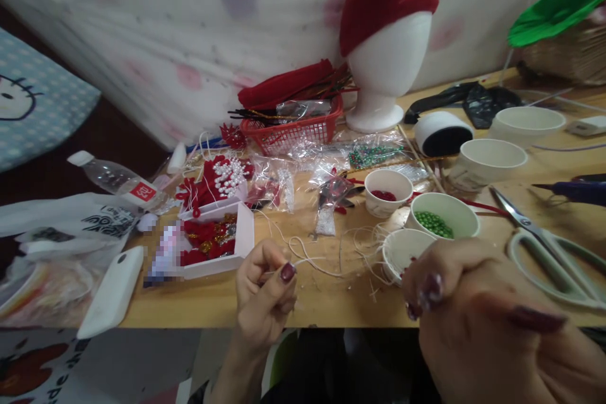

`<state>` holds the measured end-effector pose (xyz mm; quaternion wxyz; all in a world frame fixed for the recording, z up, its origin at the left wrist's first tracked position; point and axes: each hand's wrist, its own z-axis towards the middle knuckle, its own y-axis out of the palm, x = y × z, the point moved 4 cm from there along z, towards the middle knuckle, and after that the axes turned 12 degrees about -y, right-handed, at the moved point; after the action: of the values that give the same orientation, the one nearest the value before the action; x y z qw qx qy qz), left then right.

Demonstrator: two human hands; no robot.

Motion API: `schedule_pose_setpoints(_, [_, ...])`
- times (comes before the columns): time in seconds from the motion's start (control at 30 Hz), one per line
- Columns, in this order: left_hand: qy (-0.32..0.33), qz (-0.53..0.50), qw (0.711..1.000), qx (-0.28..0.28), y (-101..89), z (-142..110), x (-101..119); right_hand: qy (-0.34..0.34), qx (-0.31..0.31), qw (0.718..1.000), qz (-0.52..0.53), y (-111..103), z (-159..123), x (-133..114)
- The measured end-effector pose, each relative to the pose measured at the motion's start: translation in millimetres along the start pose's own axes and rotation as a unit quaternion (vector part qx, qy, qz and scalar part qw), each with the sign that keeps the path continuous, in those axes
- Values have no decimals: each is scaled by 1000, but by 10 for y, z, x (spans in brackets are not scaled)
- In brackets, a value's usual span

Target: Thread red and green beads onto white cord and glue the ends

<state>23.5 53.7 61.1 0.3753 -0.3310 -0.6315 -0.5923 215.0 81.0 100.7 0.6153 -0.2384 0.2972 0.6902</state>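
My left hand (266, 295) is closed in a pinch over the table's front edge, with a thin white cord (308, 259) between thumb and forefinger. My right hand (497, 322) is raised close to the camera at the right, somewhat blurred. Its fingers are bent together, and whatever they hold is hidden. Just behind it stands a white paper bowl (396, 251) with a few dark red bits inside, partly covered by the hand. Beside that are a bowl of green beads (432, 223) and a smaller cup of red beads (383, 195). Loose white threads (364, 254) lie between the hands.
Scissors (534, 227) lie at the right, near a dark blue tool (580, 190). A white box (245, 233) holds red and gold ornaments. Farther back are a red basket (293, 132) and a foam head (386, 69). A white phone-like object (113, 290) and plastic bottle (113, 180) lie left.
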Motion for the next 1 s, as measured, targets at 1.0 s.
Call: schedule_pose_setpoints(1.0, [-105, 29, 993, 45, 69, -128, -25, -123, -194, 962, -150, 360, 84, -27])
